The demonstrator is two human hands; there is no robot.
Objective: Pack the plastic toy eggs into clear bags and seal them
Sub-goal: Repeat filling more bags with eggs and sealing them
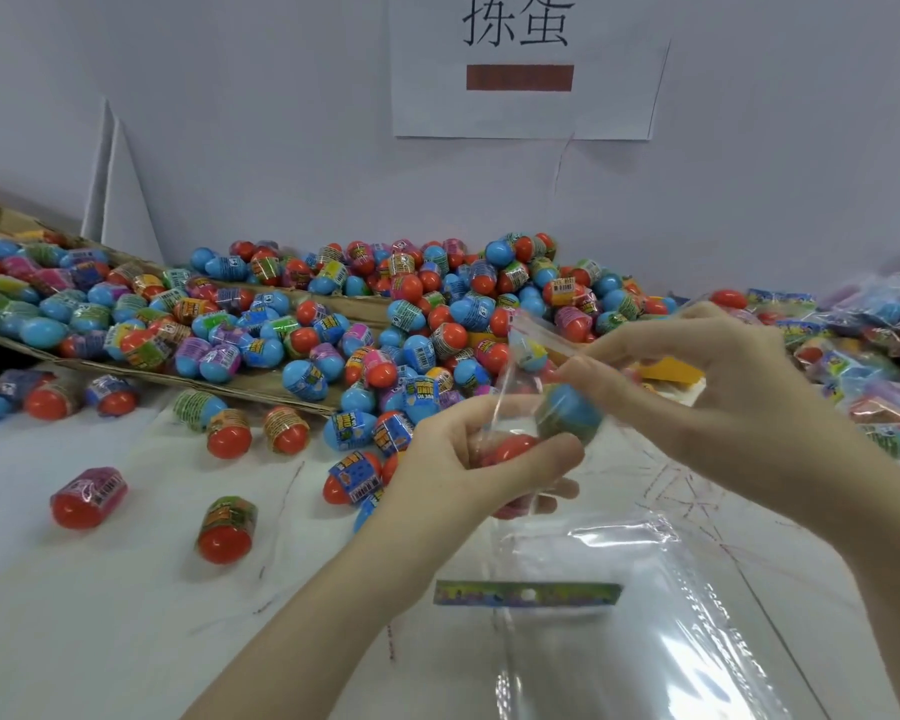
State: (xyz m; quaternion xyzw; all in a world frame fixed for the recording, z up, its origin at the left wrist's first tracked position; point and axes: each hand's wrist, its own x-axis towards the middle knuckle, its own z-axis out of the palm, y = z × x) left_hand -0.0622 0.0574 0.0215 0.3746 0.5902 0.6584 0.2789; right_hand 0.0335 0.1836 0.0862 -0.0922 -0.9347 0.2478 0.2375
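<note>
we hold a clear bag (pixel 528 407) upright, long axis vertical, mouth up, a blue egg (pixel 572 410) above a red egg (pixel 513 449) inside. our left hand (pixel 463 459) curls round its bottom; right hand (pixel 697 376) pinches its top. behind the bag lies the egg pile (pixel 385 314); below it, flat bags (pixel 619 615).

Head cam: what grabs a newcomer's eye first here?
The huge heap of red and blue toy eggs spilling across the back of the table, partly over a flattened cardboard sheet. In front of it, centre frame, the left hand grips a clear bag with eggs inside, while the right hand pinches the bag's top edge. Above, a paper sign hangs on the wall.
</note>
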